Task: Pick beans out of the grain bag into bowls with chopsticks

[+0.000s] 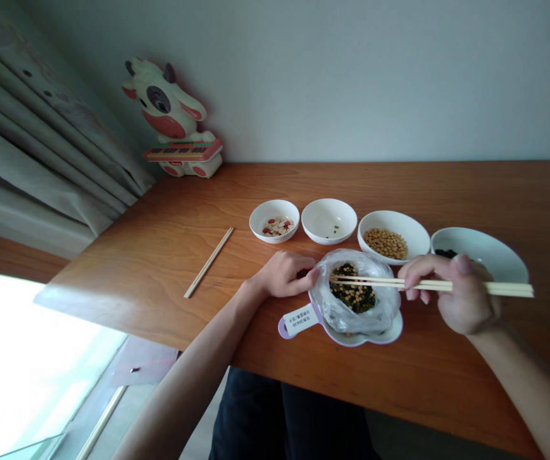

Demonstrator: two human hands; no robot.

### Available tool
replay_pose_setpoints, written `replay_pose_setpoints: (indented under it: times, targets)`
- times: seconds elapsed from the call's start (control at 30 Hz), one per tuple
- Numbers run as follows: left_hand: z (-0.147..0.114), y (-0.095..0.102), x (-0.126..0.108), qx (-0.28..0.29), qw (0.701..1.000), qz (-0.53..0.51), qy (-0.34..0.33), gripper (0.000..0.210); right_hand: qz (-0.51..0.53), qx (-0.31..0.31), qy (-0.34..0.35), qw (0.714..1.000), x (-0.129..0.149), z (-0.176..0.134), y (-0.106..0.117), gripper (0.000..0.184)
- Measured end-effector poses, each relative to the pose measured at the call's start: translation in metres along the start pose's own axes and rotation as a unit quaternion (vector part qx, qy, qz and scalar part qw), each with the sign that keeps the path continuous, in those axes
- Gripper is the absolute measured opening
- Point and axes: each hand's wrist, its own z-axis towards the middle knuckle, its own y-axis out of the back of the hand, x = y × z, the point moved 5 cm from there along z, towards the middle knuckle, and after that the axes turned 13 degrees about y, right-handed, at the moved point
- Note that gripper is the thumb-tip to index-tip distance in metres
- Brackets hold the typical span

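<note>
My right hand (464,297) is closed around a pair of pale chopsticks (428,284), their tips reaching into mixed beans (354,294) in a clear plastic bag (384,306). The mix is dark green or black with yellow pieces. My left hand (287,275) pinches the bag's left edge. Beneath the bag lies a white, purple-rimmed dish (392,331) with a labelled handle (301,319). Whether the tips grip a bean is too small to tell.
Behind the bag stand white bowls: one with red and pale pieces (275,204), one with a few small green beans (329,207), one with yellow beans (394,220), one with black beans (504,252). Other chopsticks (209,262) and a cow toy (174,121) are left.
</note>
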Motion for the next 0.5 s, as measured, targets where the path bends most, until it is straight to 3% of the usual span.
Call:
replay_pose_setpoints:
  times: [0.3, 0.5]
  targets:
    - [0.0, -0.001, 0.001, 0.007, 1.0, 0.003, 0.002, 0.049, 0.032, -0.04, 0.01, 0.999, 0.008, 0.006, 0.0, 0.074]
    - [0.0, -0.001, 0.001, 0.003, 1.0, 0.004, 0.0, 0.047, 0.116, -0.084, 0.008, 0.99, 0.016, 0.018, 0.009, 0.076]
